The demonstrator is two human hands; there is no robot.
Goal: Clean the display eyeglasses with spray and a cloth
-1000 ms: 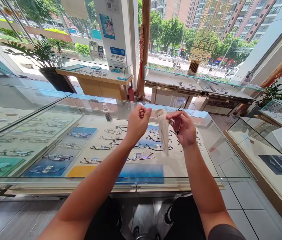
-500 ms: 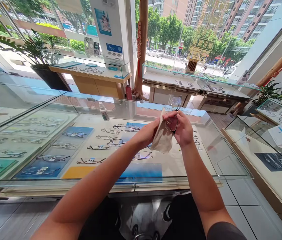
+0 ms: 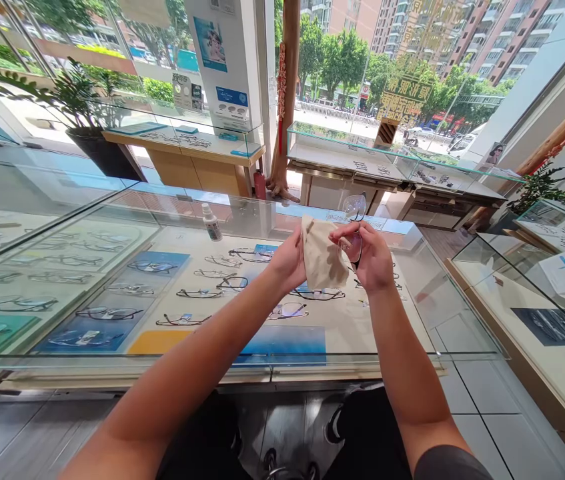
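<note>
A beige cleaning cloth [image 3: 323, 257] hangs spread from my left hand [image 3: 291, 259], whose fingers are closed on its left edge and partly hidden behind it. Beside it, my right hand [image 3: 372, 259] pinches a pair of glasses [image 3: 354, 208] near the middle of the frame. One lens stands up above the fingers; the other lies lower, between the hand and the cloth. Both hands are raised over the glass display case [image 3: 362, 340]. On the case top, left of my hands, stands a small white spray bottle [image 3: 211, 223].
Several eyeglass frames [image 3: 199, 293] lie inside the case under the glass. Another display case [image 3: 482, 280] stands at the right. Farther back are a potted plant [image 3: 105, 150], a wooden post [image 3: 287, 93] and more glass cases [image 3: 342, 152] by the windows.
The cloth has come away from the lower lens and opened out flatter, moving left with my left hand. My right hand has shifted slightly right with the glasses.
</note>
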